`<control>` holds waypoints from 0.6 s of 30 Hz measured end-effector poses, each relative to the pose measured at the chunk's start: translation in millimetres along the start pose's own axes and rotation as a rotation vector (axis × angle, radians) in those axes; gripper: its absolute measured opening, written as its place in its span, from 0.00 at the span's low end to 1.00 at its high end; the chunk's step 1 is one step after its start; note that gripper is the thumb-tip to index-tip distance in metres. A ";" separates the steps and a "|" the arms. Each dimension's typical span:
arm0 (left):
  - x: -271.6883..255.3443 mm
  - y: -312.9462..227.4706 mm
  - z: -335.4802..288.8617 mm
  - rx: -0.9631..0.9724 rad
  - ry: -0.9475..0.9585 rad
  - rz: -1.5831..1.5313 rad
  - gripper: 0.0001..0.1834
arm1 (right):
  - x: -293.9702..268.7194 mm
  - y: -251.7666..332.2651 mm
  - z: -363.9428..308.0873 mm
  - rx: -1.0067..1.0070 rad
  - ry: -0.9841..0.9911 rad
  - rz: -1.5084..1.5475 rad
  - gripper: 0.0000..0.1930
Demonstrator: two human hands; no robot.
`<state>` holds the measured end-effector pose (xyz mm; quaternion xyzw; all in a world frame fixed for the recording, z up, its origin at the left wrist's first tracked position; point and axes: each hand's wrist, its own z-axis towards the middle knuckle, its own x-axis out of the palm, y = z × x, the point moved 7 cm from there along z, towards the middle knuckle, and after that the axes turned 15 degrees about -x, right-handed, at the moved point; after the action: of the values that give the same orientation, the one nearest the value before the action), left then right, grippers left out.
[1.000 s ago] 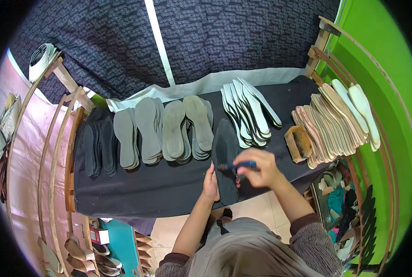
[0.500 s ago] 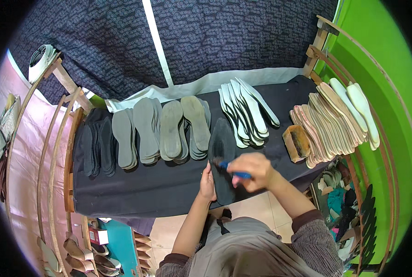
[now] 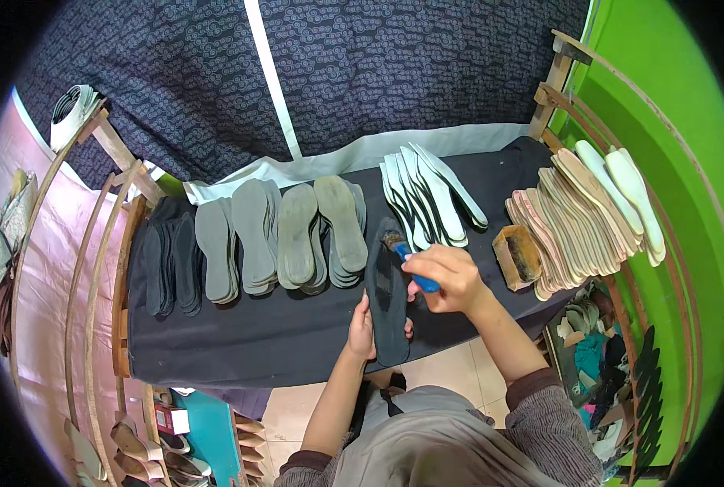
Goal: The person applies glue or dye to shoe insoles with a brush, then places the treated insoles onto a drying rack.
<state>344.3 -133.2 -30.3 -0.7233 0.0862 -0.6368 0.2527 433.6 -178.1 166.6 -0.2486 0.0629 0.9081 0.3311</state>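
Brush (image 3: pixel 401 251), clamped in right hand (image 3: pixel 449 280), now sits higher on black insole (image 3: pixel 391 325), mid-frame; brushing apparently reaches its upper end. Left hand (image 3: pixel 362 331) grips its lower half.

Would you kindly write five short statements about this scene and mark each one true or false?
1. The right hand holds a blue-handled brush. True.
2. The left hand is empty. False: the left hand holds a dark sole-shaped piece.
3. The brush's bristles are at the far half of the dark piece. True.
4. The small tan box stands at the dark cloth's left end. False: the box is near the right end, beside the beige sole shapes.
5. Grey sole shapes lie on the cloth. True.
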 end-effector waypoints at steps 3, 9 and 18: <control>-9.7 3.6 -0.6 -0.018 0.005 -0.025 0.32 | 9.0 10.2 -5.8 -0.053 0.061 0.112 0.18; -14.5 -2.0 -2.7 0.049 -0.031 0.039 0.33 | 9.9 13.5 1.1 -0.078 0.118 0.168 0.23; -11.6 -4.7 -4.7 0.095 -0.027 0.001 0.34 | 15.9 19.2 -2.1 -0.143 0.121 0.197 0.24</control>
<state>336.9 -125.2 -37.9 -0.7190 0.0531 -0.6303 0.2881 411.9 -184.5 156.0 -0.3184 0.0419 0.9217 0.2173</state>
